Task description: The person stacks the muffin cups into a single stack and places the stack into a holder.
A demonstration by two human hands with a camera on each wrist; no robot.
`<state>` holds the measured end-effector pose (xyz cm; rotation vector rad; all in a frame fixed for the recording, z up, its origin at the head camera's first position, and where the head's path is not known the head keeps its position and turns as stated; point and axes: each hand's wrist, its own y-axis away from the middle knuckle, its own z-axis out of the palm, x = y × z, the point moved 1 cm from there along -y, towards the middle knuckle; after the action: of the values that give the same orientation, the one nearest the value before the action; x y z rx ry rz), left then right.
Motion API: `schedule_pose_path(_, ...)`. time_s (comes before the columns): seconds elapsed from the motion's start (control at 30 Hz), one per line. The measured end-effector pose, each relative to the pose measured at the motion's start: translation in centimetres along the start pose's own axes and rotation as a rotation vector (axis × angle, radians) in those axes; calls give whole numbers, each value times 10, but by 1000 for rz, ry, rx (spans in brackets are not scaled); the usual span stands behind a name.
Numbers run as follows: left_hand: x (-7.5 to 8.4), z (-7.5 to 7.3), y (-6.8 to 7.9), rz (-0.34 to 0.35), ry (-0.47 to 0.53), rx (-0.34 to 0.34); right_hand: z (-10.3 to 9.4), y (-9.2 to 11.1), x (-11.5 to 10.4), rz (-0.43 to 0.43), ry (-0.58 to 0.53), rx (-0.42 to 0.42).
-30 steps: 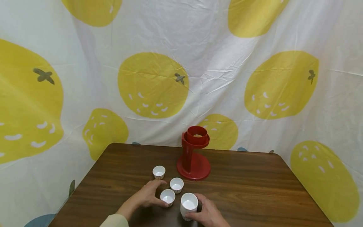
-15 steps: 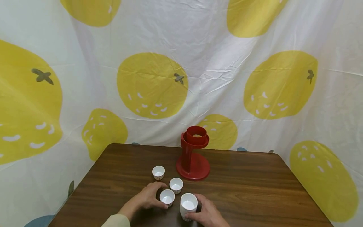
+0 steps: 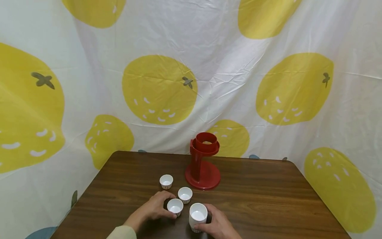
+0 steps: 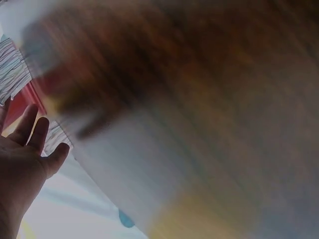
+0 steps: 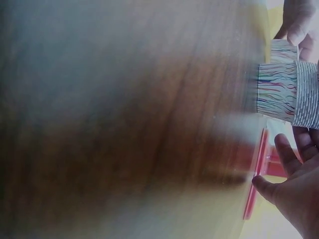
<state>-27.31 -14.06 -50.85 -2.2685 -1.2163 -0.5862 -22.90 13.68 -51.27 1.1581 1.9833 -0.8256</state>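
Observation:
My left hand (image 3: 156,206) curves around a small white baking cup (image 3: 175,206), thumb at its near side and index finger at its far side. My right hand (image 3: 220,223) grips a taller stack of nested white baking cups (image 3: 197,215) from the right. Coloured squiggly lines cover the stack's lower wall in the right wrist view, with layered rims (image 5: 307,94) above. Two more single baking cups stand beyond the left hand: one (image 3: 185,195) close behind the held cup, another (image 3: 166,181) farther back. The left wrist view is mostly blurred, with spread fingers (image 4: 37,134) before patterned cups.
A red stand (image 3: 203,176) with a round base and a ring holder rises at the back of the brown wooden table (image 3: 253,196). Behind the table hangs a white cloth (image 3: 226,83) printed with yellow lemons.
The left index finger has come slightly nearer to me, closing in around the small cup. The right hand and its stack stay in place; the whole view drifts slightly.

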Motion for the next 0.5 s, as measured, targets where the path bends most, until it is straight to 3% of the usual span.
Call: schedule_pose_path(0.5,5,-13,-2,35,19,37,0,0,-1,-5,-8,-2)
